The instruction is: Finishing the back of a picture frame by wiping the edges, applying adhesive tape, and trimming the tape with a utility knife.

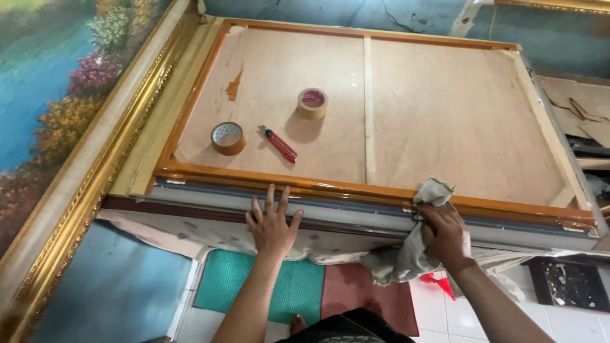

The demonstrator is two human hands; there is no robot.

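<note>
A large picture frame [190,173] lies face down, its plywood back [445,114] edged with orange-brown tape. My left hand [273,222] rests flat, fingers spread, on the frame's near edge. My right hand [445,234] grips a grey-green cloth [406,254] and presses it against the near edge of the frame, further right. Part of the cloth hangs down below the edge.
Two rolls of brown tape [228,138] [312,103] and a red utility knife [278,144] lie on the plywood. A gold-framed landscape painting [57,114] leans at the left. Green and red mats [298,289] lie on the tiled floor below. Cardboard scraps [578,108] sit at the right.
</note>
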